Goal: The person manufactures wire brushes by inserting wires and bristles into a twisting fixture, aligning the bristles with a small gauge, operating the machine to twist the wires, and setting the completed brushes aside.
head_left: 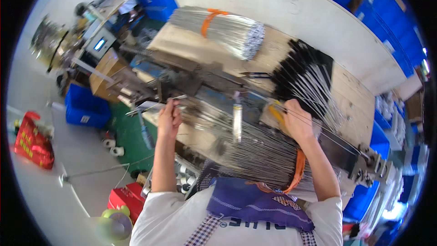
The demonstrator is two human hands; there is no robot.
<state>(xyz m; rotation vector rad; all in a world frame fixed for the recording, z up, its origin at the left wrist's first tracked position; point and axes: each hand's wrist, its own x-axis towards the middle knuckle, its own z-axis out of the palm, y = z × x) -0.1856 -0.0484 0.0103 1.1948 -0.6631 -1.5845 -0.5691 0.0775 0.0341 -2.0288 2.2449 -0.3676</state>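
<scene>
My left hand (170, 119) is closed in a pinch, and a thin light-coloured rod (180, 97) shows at its fingertips. Beside it, a long metal bench fixture (214, 98) crosses the worktable. Over to the right, my right hand (298, 119) is closed round a yellow-handled tool (276, 112), whose working end I cannot make out. Thin rods run past that hand toward a metal clamp-like mechanism (368, 166). A bundle of thin grey metal rods (259, 157), tied with an orange band (298, 171), lies close to my body. A white tube (237, 123) stands between my hands.
At the back lies a silvery rod bundle (223, 29) with an orange tie. Black-ended rods (309, 77) fan out at the right, near dark pliers (256, 75). A pale board (282, 4) edges the table. Blue bins (86, 105) and a display box (99, 44) stand left.
</scene>
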